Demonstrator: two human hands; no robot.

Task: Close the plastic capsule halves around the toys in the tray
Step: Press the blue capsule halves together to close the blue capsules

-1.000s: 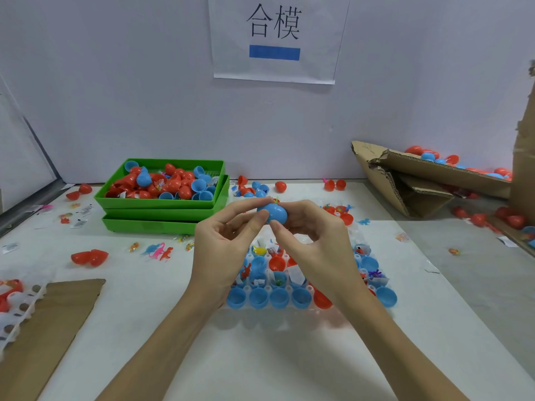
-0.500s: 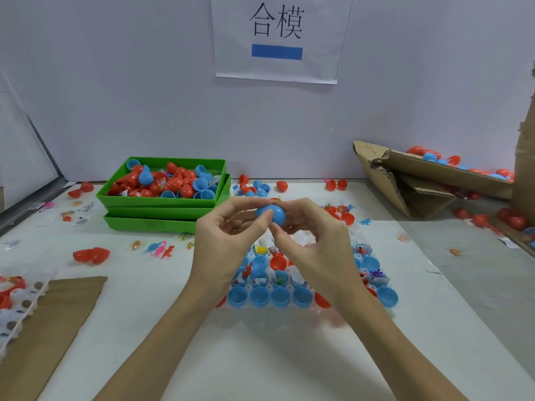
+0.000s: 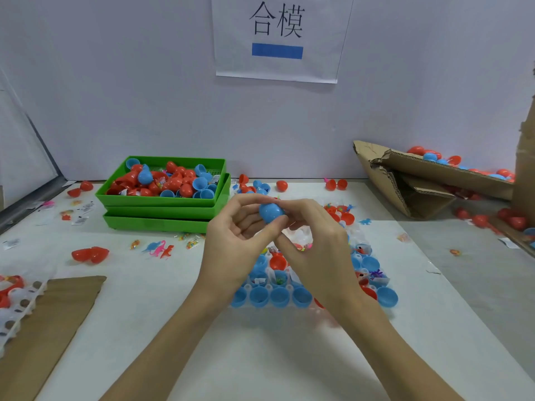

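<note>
Tabletop point(image 3: 260, 357) in white spreads under everything, with a torn cardboard box point(image 3: 428, 180) spilling red and blue shells at the far right and a brown cardboard sheet point(image 3: 43, 328) at the near left. Stacked green trays point(image 3: 162, 209) at the far left hold a heap of loose red and blue capsule halves. Nearer, a clear plastic tray point(image 3: 359, 257) sits in the middle, its pockets filled with open blue and red halves, several with small toys inside; the hands hide much of it. Above that tray, raised off the table, the left hand point(image 3: 234, 244) and right hand point(image 3: 315, 250) meet around one blue capsule point(image 3: 270, 212). Both pinch it closely, thumbs below and forefingers curled over the top. Whether its halves are fully joined cannot be told. Small toy dinosaurs point(image 3: 160, 250) lie loose before the green trays.
</note>
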